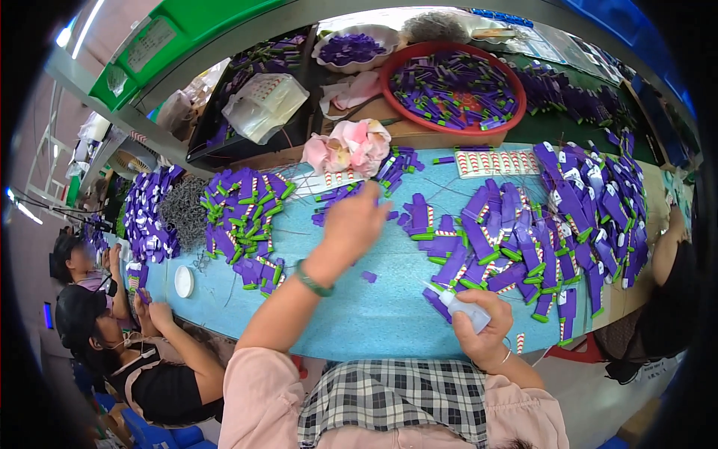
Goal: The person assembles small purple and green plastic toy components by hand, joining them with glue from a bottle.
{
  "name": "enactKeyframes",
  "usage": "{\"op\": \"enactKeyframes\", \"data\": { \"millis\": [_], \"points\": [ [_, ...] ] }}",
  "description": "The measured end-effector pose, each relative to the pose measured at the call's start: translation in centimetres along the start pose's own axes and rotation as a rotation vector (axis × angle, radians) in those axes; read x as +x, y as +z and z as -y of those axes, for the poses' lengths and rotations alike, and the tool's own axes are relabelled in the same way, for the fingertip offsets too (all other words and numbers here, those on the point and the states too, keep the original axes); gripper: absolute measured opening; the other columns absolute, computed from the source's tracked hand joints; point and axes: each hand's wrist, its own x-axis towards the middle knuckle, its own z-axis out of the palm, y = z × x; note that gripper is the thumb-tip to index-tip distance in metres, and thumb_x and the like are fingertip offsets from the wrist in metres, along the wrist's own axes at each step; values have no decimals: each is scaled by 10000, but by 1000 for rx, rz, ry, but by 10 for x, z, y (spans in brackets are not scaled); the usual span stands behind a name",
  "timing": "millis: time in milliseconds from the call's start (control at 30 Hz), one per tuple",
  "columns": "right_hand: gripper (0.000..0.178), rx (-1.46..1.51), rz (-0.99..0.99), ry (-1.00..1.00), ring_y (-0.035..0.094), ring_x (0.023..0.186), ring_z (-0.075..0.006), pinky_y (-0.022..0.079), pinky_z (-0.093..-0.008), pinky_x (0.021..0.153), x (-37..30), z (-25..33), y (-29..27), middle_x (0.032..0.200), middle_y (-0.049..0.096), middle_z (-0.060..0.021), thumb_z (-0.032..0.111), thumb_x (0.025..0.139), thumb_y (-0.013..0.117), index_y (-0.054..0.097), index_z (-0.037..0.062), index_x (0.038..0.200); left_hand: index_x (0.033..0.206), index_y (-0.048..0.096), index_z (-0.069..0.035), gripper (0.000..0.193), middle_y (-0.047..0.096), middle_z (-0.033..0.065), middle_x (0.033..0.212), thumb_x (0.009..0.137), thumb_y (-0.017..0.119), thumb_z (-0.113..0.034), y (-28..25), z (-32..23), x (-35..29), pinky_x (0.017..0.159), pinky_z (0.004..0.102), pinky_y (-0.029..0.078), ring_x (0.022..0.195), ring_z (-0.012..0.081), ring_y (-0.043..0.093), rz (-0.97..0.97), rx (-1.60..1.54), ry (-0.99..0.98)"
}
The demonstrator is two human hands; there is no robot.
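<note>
My right hand [485, 329] is closed around a small whitish squeeze bottle [469, 312], its narrow nozzle pointing up and left. Just beside the nozzle lies a purple piece [437, 304], partly covered by the bottle and hand. My left hand [353, 228] is stretched over the table at a small cluster of purple pieces [389, 173]. Its fingertips are bent down and mostly hidden, so whether they pinch a piece does not show. A heap of purple pieces with green ends and red-and-white striped strips [516, 239] spreads to the right of my hands.
Another heap of purple-green pieces [243, 217] lies left, near grey wire bits [183, 213] and a white round lid [184, 281]. A striped sticker sheet [498, 163], pink cloth [351, 147] and a red basin [387, 86] stand farther back. Co-workers [176, 359] sit left; another person's arm [668, 243] is right.
</note>
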Motion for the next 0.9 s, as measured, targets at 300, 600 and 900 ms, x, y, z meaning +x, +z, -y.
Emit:
{"op": "enactKeyframes", "data": {
  "millis": [300, 600, 900],
  "points": [
    [224, -46, -90, 22, 621, 582, -199, 473, -278, 528, -18, -3, -43, 760, 648, -98, 77, 680, 667, 610, 33, 891, 1115, 420, -37, 465, 600, 202, 882, 747, 665, -182, 50, -60, 17, 644, 440, 477, 792, 362, 601, 262, 20, 42],
    [227, -17, -293, -31, 608, 604, -181, 473, -271, 551, -27, -19, -64, 763, 632, -102, 152, 722, 662, 604, 6, 885, 1006, 577, -28, 216, 526, -10, 812, 795, 608, 4, -5, -20, -4, 608, 208, 428, 705, 53, 493, -296, -1011, -121],
    [345, 136, -580, -1, 481, 586, -106, 379, -213, 505, -48, -31, -81, 794, 529, -72, 282, 783, 649, 512, 2, 932, 984, 539, 9, 246, 531, 142, 1026, 793, 611, -129, -7, -89, -49, 743, 342, 457, 883, 217, 546, 176, -688, 162]
  ]
}}
